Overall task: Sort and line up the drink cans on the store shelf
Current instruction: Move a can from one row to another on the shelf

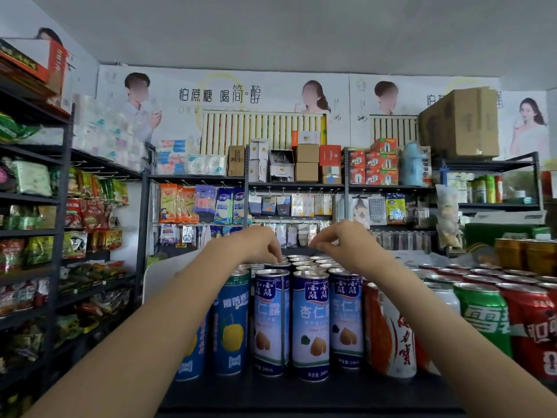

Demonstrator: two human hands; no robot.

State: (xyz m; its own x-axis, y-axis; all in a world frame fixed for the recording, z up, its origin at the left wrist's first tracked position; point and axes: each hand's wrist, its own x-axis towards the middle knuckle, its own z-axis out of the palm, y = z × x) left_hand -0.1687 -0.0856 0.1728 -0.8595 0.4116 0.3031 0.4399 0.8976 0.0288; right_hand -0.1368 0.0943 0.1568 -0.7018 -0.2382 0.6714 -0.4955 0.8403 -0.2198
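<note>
We reach both hands over the cans [310,324] massed at the shelf [301,393] front. Our left hand [259,242] dips curled fingertips onto a rear can top; our right hand [343,241] hovers, fingers bunched, holding nothing. A dragged forearm could, we judge, topple the tall front row.

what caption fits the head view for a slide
Both hands, left and right, reach over rows of blue almond drink cans on a store shelf.
</note>
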